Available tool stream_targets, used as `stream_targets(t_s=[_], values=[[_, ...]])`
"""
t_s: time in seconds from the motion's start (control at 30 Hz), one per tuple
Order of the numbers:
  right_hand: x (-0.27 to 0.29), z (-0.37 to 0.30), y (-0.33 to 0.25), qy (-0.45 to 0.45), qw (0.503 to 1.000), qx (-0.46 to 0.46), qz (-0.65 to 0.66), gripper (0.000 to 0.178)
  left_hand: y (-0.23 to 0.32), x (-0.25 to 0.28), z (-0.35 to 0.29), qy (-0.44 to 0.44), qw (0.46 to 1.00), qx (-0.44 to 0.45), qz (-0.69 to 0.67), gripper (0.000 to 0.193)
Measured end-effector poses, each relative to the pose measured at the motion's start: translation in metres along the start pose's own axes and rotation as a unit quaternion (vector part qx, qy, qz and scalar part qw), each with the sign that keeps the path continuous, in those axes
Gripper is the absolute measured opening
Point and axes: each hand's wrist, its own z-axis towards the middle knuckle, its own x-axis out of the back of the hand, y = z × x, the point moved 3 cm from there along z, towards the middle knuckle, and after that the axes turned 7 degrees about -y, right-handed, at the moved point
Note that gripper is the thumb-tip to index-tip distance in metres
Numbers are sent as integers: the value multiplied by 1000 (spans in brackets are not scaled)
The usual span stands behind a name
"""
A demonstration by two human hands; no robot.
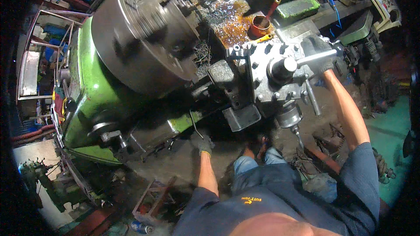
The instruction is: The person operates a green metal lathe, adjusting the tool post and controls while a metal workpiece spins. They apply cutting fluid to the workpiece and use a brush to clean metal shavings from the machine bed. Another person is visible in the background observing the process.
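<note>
A green metal lathe lies before me, its large dark chuck blurred as if turning. My left hand, in a dark glove, is closed round the lower end of a thin bent lever at the lathe's front. My right hand, gloved too, rests at the far right side of the square tool post. The tool post's bright handle crosses in front of that hand, and its fingers are mostly hidden. A cutting-tool holder points from the post toward the chuck.
An orange-brown pot with a red-handled brush stands behind the tool post, beside oily metal chips. A drill chuck with a bit juts toward me. Metal frames and a can are on the floor at left.
</note>
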Motion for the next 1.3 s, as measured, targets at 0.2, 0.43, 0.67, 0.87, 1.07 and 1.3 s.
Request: stream_targets(t_s=[0.2,0.43,0.67,0.87,1.07,1.3], values=[[12,2,-8,2,1000,-14,4,17,-45,-12,26,26,991,32,-124,16],[11,7,-8,-3,1000,4,-16,14,-54,-13,42,81,981,-9,175,38],[-16,2,14,-30,996,10,-83,16,-16,-10,-7,18,904,10,427,67],[-18,7,14,-49,997,-37,-44,18,-88,5,0,160,694,-285,642,47],[-6,1,16,-11,981,-136,141,27,25,-47,-78,71,963,-195,174,32],[42,-4,1,-32,966,-161,198,28,268,-145,-244,191,791,-569,114,19]])
